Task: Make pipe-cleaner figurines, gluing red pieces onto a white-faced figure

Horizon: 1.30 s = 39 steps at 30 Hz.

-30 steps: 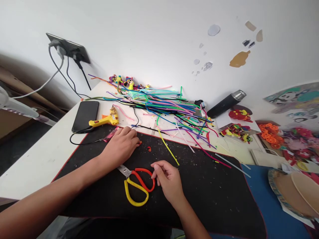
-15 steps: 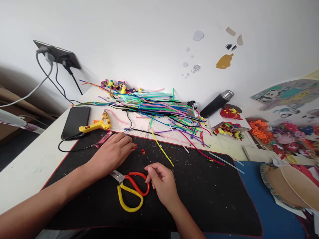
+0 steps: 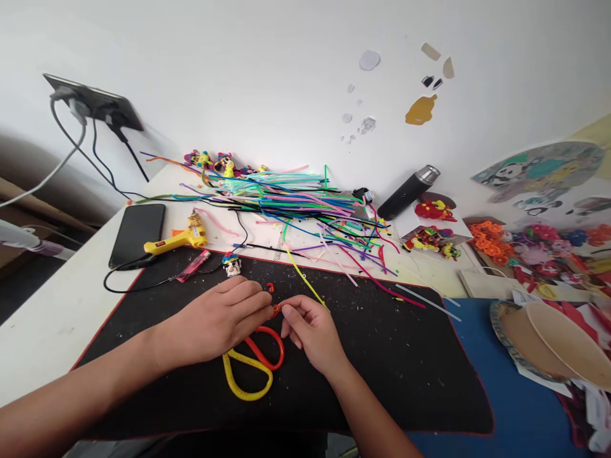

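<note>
Both my hands meet over the black mat point(image 3: 405, 375). My left hand point(image 3: 219, 321) and my right hand point(image 3: 308, 331) pinch a small red piece point(image 3: 275, 310) between their fingertips. A second small red curl point(image 3: 270, 287) lies just beyond them. Scissors with a red and a yellow handle point(image 3: 252, 369) lie under and between my hands. A small figurine with a white face point(image 3: 231, 264) stands on the mat's far edge, beyond my left hand. A yellow strip point(image 3: 305, 280) runs from my right hand toward the pile of coloured strips point(image 3: 305, 203).
A yellow glue gun point(image 3: 179, 238), a black phone point(image 3: 136, 232) with a cable and a pink lighter point(image 3: 192, 266) lie at the left. A black flask point(image 3: 405, 191), coloured craft pieces and paper plates point(image 3: 539, 331) fill the right side. A wall socket point(image 3: 90, 102) holds plugs.
My left hand moved back toward me and right, uncovering the small figurine. My right hand moved up to meet it, and both now pinch the small red piece.
</note>
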Each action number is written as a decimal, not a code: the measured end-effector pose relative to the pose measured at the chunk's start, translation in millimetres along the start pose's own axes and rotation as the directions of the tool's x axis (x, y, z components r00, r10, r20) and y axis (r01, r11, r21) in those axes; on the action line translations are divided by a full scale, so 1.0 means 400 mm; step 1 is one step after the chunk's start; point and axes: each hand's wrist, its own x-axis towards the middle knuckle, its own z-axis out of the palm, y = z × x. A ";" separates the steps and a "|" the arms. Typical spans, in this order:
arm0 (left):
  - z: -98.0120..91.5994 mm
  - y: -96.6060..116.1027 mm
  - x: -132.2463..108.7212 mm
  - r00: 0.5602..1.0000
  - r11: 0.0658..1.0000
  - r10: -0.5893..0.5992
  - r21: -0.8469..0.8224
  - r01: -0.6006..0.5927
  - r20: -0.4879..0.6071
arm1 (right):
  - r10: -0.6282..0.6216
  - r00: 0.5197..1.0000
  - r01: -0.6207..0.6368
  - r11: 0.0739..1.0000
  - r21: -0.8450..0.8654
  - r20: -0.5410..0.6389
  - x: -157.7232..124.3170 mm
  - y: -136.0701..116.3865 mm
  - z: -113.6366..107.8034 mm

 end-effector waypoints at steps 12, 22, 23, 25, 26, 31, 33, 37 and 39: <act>0.010 -0.002 0.006 0.999 1.000 0.011 -0.018 -0.011 0.038 | 0.020 0.998 -0.020 1.000 0.004 0.061 0.008 0.000 -0.002; 0.028 -0.015 0.007 0.999 0.991 -0.044 -0.122 0.047 0.031 | 0.021 0.999 -0.023 0.999 0.032 0.040 0.009 0.004 -0.004; 0.032 -0.015 0.007 0.997 0.985 -0.065 -0.156 0.069 0.033 | 0.021 0.999 -0.022 0.999 0.035 0.039 0.008 0.004 -0.004; 0.039 -0.015 0.009 0.991 0.961 -0.128 -0.240 0.135 0.043 | 0.020 0.999 -0.021 0.999 0.038 0.036 0.007 0.005 -0.006; 0.042 -0.015 0.010 0.985 0.942 -0.168 -0.287 0.174 0.046 | 0.019 0.999 -0.020 0.999 0.038 0.034 0.007 0.005 -0.007; 0.056 -0.003 0.005 0.928 0.795 -0.366 -0.494 0.353 0.074 | 0.002 1.000 -0.003 0.999 0.039 0.012 0.008 0.011 -0.012; 0.064 0.004 0.000 0.897 0.726 -0.426 -0.547 0.416 0.116 | -0.007 1.000 0.007 0.999 0.042 -0.006 0.010 0.016 -0.013; 0.077 0.015 -0.005 0.837 0.587 -0.493 -0.619 0.522 0.238 | -0.024 0.999 0.025 0.999 0.047 -0.028 0.012 0.024 -0.011; 0.080 0.017 -0.002 0.809 0.521 -0.513 -0.645 0.559 0.287 | -0.032 0.999 0.033 0.999 0.041 -0.027 0.011 0.027 -0.009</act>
